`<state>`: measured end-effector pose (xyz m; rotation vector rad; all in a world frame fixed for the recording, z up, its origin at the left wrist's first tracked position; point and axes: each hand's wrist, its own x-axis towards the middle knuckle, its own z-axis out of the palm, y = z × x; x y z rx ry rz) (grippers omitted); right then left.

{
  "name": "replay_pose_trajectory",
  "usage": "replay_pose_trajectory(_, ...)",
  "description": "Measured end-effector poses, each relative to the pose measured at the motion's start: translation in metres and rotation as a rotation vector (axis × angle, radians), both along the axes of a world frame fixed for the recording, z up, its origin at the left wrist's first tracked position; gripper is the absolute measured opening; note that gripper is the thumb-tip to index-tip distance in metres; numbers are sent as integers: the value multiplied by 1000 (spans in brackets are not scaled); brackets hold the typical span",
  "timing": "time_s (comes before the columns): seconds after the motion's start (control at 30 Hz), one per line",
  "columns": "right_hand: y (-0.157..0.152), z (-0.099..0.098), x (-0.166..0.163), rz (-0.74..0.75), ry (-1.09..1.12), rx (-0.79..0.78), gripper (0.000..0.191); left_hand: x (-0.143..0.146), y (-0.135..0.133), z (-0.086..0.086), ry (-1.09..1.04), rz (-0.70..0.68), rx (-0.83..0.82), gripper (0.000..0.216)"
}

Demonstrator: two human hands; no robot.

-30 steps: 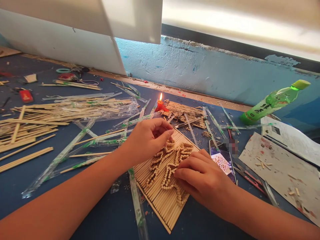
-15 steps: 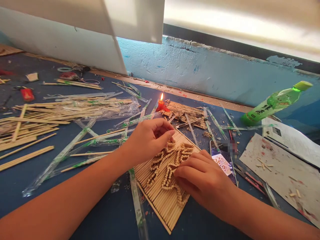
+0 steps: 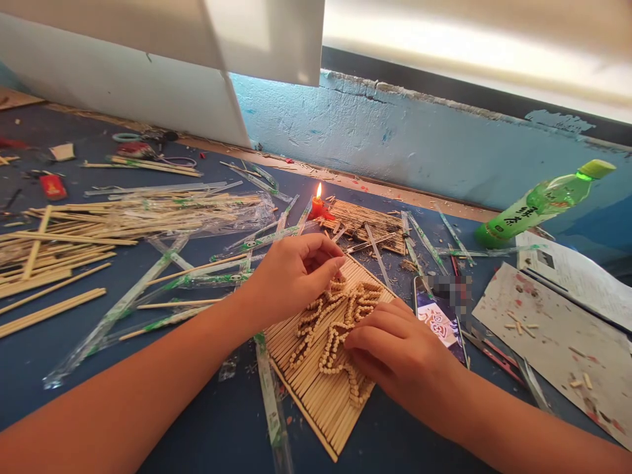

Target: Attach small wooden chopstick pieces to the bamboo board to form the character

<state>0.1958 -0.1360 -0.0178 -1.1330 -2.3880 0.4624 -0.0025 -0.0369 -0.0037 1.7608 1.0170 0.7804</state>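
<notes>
A flat panel of wooden sticks (image 3: 316,408) laid side by side rests on the dark blue table. On it, small pale wooden pieces (image 3: 328,349) stand in winding, bead-like outlines. My left hand (image 3: 303,270) is over the panel's far part, its thumb and fingers curled together; whatever is between the fingertips is hidden. At the panel's right side, my right hand (image 3: 395,349) bends its fingers down by the outlines, fingertips out of sight beneath the hand. Whether it grips anything is hidden.
A lit red candle (image 3: 318,205) burns beyond the panel, beside a scorched stick mat (image 3: 368,224). Chopsticks (image 3: 69,243) and plastic wrappers (image 3: 143,296) cover the left. To the right are a phone (image 3: 437,322), scissors (image 3: 498,355), stained paper (image 3: 557,342) and a tilted green bottle (image 3: 538,207).
</notes>
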Motion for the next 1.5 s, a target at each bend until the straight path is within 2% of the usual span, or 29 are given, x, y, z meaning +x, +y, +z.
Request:
replay_pose_trajectory(0.93,4,3,6,5,53,-35,6,1,1,0,6,0,3,12)
replay_pose_trajectory(1.0,5,8,7,4,66,-20,6,1,1,0,1,-2,-6,12)
replay_pose_trajectory(1.07,6,22,12,-37,88,18,5,1,1,1,1,-2,-15,13)
replay_pose_trajectory(1.17,6,52,32,-189,64,106,9,1,1,0,12,-6,-38,13)
replay_pose_trajectory(1.23,5,71,54,-312,-5,170,8,1,2,0,22,-13,-57,14)
replay_pose_trajectory(1.3,0,82,85,-383,-111,165,13,1,2,0,33,-21,-62,15)
replay_pose_trajectory(1.37,-9,82,120,-405,-258,83,24,1,1,1,51,-33,-53,16)
replay_pose_trajectory(1.5,-33,62,194,-610,-588,-280,33,0,-2,4,133,-61,-1,19)
